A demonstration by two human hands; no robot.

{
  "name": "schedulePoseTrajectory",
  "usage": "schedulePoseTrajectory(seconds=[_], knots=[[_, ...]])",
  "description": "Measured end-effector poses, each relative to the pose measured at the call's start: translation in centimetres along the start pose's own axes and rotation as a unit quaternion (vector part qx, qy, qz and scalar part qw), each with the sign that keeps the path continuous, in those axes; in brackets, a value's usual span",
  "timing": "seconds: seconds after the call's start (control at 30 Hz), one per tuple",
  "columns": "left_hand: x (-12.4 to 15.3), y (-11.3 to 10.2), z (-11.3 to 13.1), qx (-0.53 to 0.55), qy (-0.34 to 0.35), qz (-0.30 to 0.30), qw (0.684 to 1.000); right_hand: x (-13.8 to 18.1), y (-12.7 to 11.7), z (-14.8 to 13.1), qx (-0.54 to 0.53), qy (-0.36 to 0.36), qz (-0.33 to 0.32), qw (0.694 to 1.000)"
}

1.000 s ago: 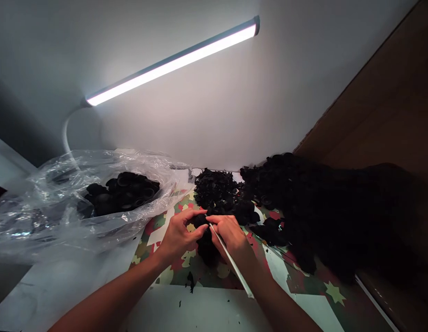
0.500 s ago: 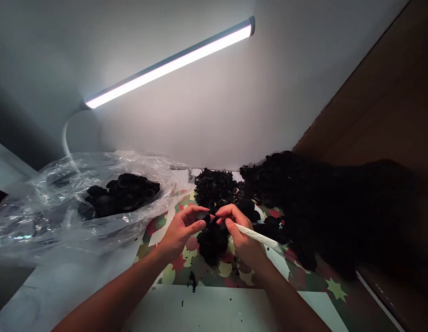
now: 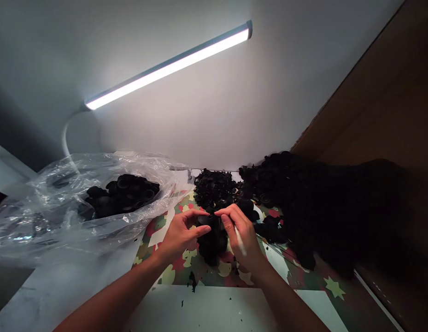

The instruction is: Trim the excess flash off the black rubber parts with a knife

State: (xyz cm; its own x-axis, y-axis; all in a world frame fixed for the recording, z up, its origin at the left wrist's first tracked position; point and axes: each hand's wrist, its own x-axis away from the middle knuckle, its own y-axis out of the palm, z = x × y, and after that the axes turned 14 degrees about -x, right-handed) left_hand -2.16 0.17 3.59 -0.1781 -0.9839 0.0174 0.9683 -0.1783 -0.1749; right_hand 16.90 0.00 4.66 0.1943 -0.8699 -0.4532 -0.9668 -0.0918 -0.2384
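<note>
Between the thumb and fingers of my left hand (image 3: 182, 231) is a small, dark, round rubber-like piece (image 3: 203, 220). The fingertips of my right hand (image 3: 242, 235) meet the far edge of that piece, beside my left fingertips. Tucked in my right hand is a slim tool with a white-wrapped handle (image 3: 240, 240); its working end cannot be made out. Right below both hands lies a small heap of black pieces (image 3: 213, 246). Whether a scrap is pinched in my right fingertips is too dark to see.
A clear plastic bag (image 3: 37, 203) at left holds black round cups (image 3: 122, 193). Shredded black scraps (image 3: 215, 184) lie behind my hands. A large dark pile (image 3: 324, 207) fills the right, by a cardboard wall (image 3: 383, 101). A lamp (image 3: 168, 67) shines above the patterned table cover (image 3: 179, 274).
My right hand has turned and its fingertips have come up against the piece. The white handle has swung from pointing out rightward to lying against my palm. The left hand has barely moved.
</note>
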Motion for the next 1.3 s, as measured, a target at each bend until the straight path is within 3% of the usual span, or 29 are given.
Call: schedulePoseTrajectory(seconds=[0.3,0.57,0.7,0.9,1.0,1.1,1.2,1.3], knots=[[0.5,-0.2,0.4,-0.163,0.065,0.033,0.984,0.0,0.2,0.7,0.054,-0.148,-0.061,0.986],[0.6,0.1,-0.1,-0.225,0.105,0.055,0.967,0.4,0.2,0.8,0.16,-0.172,-0.109,0.966],[0.6,0.1,-0.3,-0.241,0.129,0.06,0.96,0.4,0.9,0.6,0.169,-0.174,-0.079,0.967],[1.2,0.0,0.5,-0.222,0.134,0.034,0.965,-0.3,-0.3,0.6,0.097,-0.082,0.024,0.992],[1.2,-0.1,0.5,-0.136,0.095,0.001,0.986,-0.7,-1.5,1.2,0.023,0.014,0.122,0.992],[0.8,-0.2,0.2,-0.023,0.054,-0.029,0.998,-0.6,-2.0,2.2,-0.082,0.077,0.179,0.977],[0.5,-0.3,0.1,0.036,0.04,-0.049,0.997,-0.4,-1.7,2.8,-0.147,0.097,0.179,0.968],[0.5,-0.4,0.2,0.032,0.045,-0.065,0.996,0.0,-1.1,2.5,-0.137,0.126,0.104,0.977]])
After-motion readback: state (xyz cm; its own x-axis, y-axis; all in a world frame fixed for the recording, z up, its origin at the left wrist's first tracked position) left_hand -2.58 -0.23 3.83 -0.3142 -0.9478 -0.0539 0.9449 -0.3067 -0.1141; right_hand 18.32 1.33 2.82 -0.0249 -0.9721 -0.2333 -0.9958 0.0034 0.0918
